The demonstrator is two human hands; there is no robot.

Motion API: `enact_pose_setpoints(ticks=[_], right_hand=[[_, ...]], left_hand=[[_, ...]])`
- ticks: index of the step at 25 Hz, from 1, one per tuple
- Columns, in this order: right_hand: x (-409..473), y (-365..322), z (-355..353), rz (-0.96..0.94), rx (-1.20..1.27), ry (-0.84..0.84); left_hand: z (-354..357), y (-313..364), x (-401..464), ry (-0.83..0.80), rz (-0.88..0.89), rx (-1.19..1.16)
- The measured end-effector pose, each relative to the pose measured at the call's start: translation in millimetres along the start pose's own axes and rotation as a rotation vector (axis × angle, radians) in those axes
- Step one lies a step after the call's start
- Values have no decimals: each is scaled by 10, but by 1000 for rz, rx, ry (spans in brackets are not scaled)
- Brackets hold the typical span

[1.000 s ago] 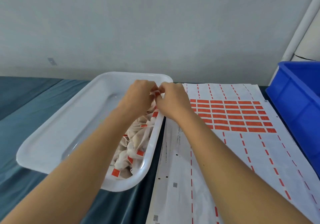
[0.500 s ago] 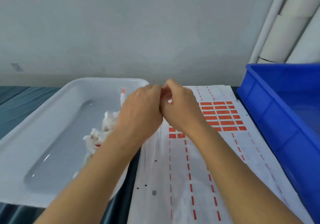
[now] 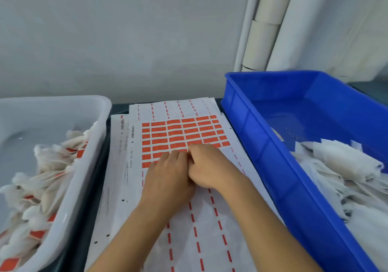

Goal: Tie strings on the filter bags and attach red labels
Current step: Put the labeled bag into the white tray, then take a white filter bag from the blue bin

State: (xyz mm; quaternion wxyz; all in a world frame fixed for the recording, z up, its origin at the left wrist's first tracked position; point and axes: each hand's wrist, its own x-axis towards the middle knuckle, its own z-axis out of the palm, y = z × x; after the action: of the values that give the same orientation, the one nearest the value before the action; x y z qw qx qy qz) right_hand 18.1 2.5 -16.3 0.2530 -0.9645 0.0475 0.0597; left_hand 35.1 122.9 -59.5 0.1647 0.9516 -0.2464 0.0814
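Filter bags lay in two places: a pile of plain white ones [image 3: 344,162] sat in the blue crate [image 3: 258,145] at the right, and a heap of finished bags [image 3: 48,166], gathered at the neck and carrying red tags, filled the white tray [image 3: 92,152] at the left. That split looked deliberate, with raw stock on one side, done work on the other, and the label sheet [image 3: 182,134] spread flat on the dark desk [image 3: 117,109] between them, within reach of both hands. The sheet's remaining red labels sat in a block at its far half, while the near half showed only dashed red lines where, I judged, labels had already been taken. Both hands met at the near edge of that block. The left hand [image 3: 168,179] lay palm down with its fingers fairly straight on the paper, probably to pin the sheet so it would not lift. The right hand [image 3: 210,166] was curled tight against it, knuckles up, its fingertips tucked under at the row of labels; most likely it was picking one loose, though the fingers hid whether the grip held a label, a string or nothing. No bag was visible in either hand.
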Motion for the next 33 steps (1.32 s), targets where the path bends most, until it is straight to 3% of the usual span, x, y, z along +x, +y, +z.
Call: enact_pose_setpoints(ticks=[4, 8, 13, 16, 19, 24, 27, 29, 33], right_hand=[[82, -60, -223, 18, -91, -32], [125, -44, -696, 49, -143, 134], [-1, 321, -1268, 185, -260, 336], [-97, 668, -1535, 372, -349, 225], [-149, 968, -1604, 475, -168, -115], [-159, 1209, -1518, 407, 147, -302], [-184, 1270, -1579, 341, 162, -426], [-184, 1266, -1571, 297, 25, -395], [-122, 1239, -1464, 298, -77, -105]], left_hand=[[-33, 67, 126, 24, -21, -20], [-143, 259, 202, 11, -21, -105], [-334, 870, 366, 152, 269, -284], [-306, 1122, 399, 122, 455, -243], [-227, 1219, 393, 53, 487, -206], [-207, 1245, 423, 31, 464, -239], [-231, 1247, 431, 6, 450, -243], [-245, 1241, 420, -7, 439, -248], [-230, 1221, 384, -18, 428, -275]])
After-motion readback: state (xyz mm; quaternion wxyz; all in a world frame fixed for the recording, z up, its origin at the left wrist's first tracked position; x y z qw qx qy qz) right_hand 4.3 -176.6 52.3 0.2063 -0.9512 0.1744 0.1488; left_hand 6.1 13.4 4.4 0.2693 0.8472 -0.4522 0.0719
